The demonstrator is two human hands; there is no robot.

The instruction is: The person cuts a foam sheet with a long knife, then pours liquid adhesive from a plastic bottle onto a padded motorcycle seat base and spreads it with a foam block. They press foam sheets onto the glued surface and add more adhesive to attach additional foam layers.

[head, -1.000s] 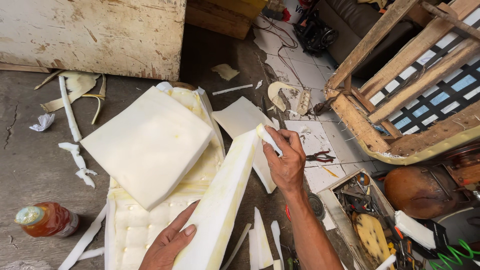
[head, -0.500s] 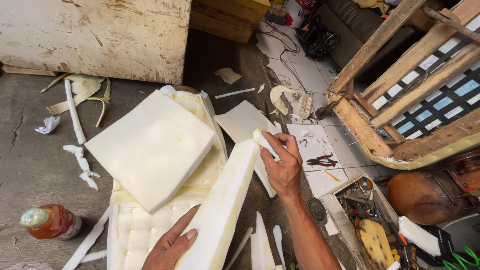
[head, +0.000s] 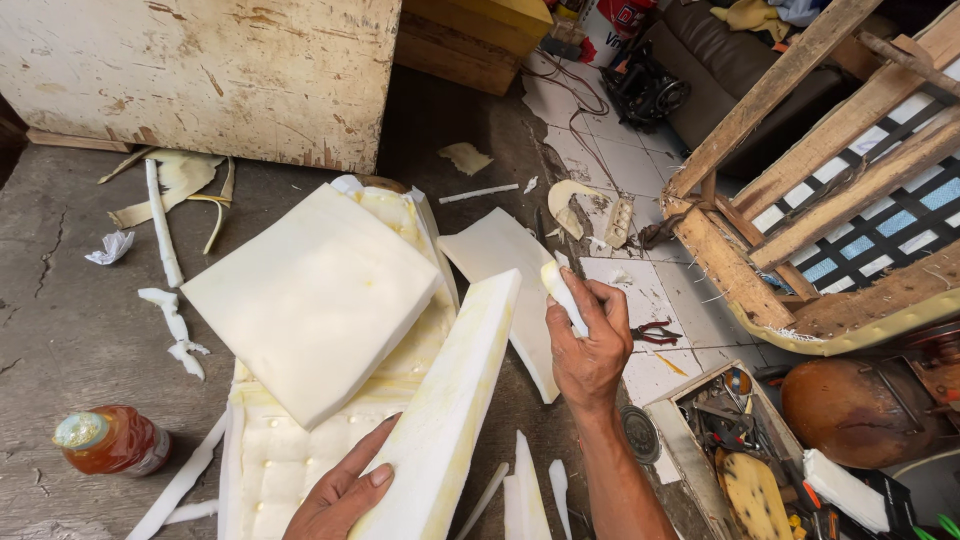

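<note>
Steadying a long foam slab (head: 445, 400) that leans across the cushion pile (head: 300, 440), the left hand (head: 340, 495) lies flat-fingered on its lower side; the right hand (head: 585, 345) pinches a small foam offcut (head: 562, 292). Foam looks light, soft, compressible: best gripped broadly along its edges

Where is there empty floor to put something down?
The widest bare patch is the grey concrete floor at left, between the scrap foam strips and the orange bottle. A darker patch lies between the worn wooden box and the white foam slab. It is crowded at right: tiles with pliers, the tool tray and the wooden frame.
</note>
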